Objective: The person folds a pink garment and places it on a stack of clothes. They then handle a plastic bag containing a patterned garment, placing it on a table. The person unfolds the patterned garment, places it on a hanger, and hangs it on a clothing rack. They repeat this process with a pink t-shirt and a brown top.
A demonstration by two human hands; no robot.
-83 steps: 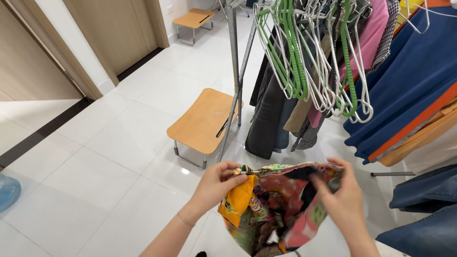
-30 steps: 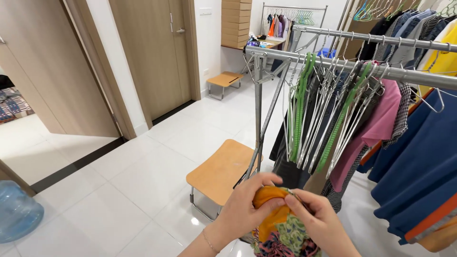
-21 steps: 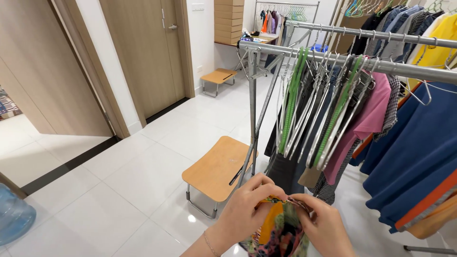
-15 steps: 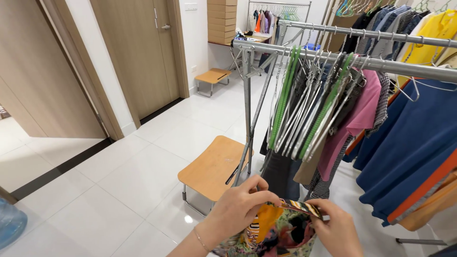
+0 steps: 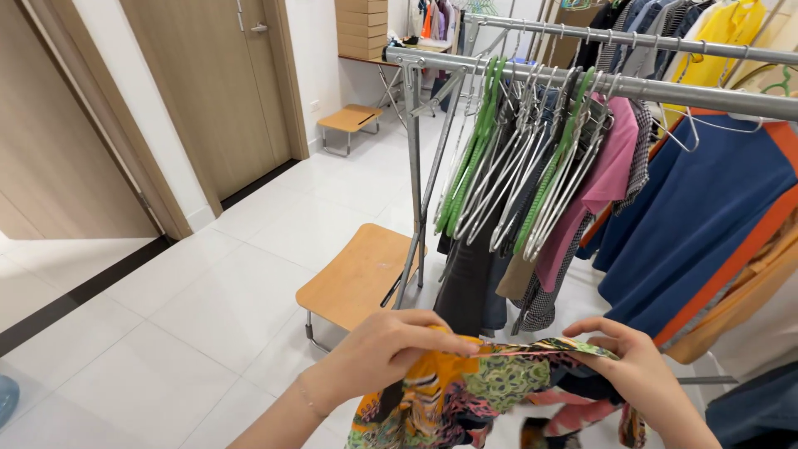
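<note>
Low in the head view, both hands hold up a patterned garment in orange, green, pink and black. My left hand pinches its orange top edge between thumb and fingers. My right hand grips the same edge further right, so the cloth is stretched between them and hangs down out of frame. Just behind the hands stands a metal clothes rack with a bunch of bare green and silver hangers.
Hanging on the rack are a pink top, blue and orange garments and a yellow one. A low wooden stool stands under the rack's post. A second stool, stacked boxes and wooden doors lie beyond on white tile floor.
My hands have drawn apart along the garment's top edge, spreading the cloth wider. The view has tilted up and moved closer to the rack.
</note>
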